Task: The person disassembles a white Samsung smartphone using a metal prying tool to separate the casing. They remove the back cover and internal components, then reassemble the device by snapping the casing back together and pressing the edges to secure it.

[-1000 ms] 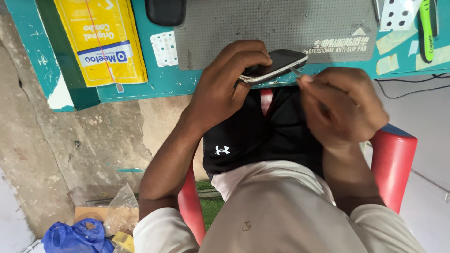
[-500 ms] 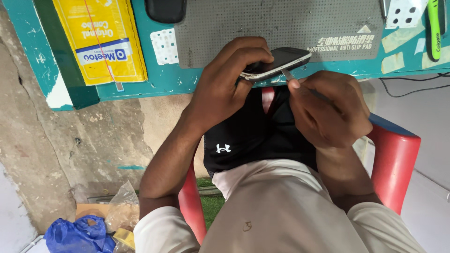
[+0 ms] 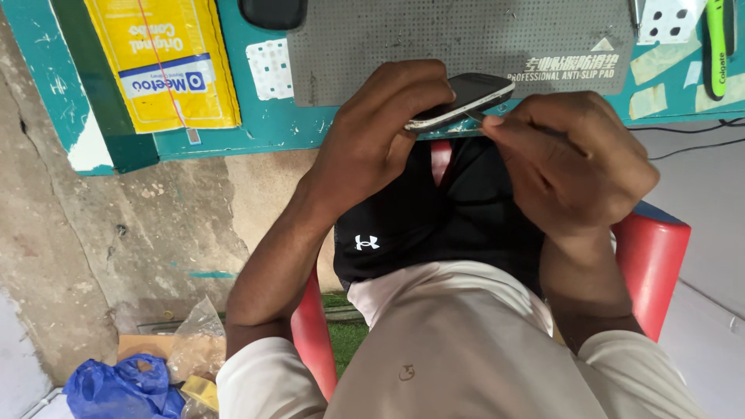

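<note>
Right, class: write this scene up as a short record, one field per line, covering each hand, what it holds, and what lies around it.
Left hand: left hand grips a dark phone tilted on its edge
Right hand: right hand pinches a thin tool against the phone's lower edge
Work surface: teal bench with a grey perforated mat
On the bench: yellow packet at the left, green tube at the right
Seat: red chair
Floor: blue bag at lower left

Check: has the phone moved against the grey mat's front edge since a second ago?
No. The phone in the left hand still overhangs the grey mat's front edge; right hand at its edge.
</note>
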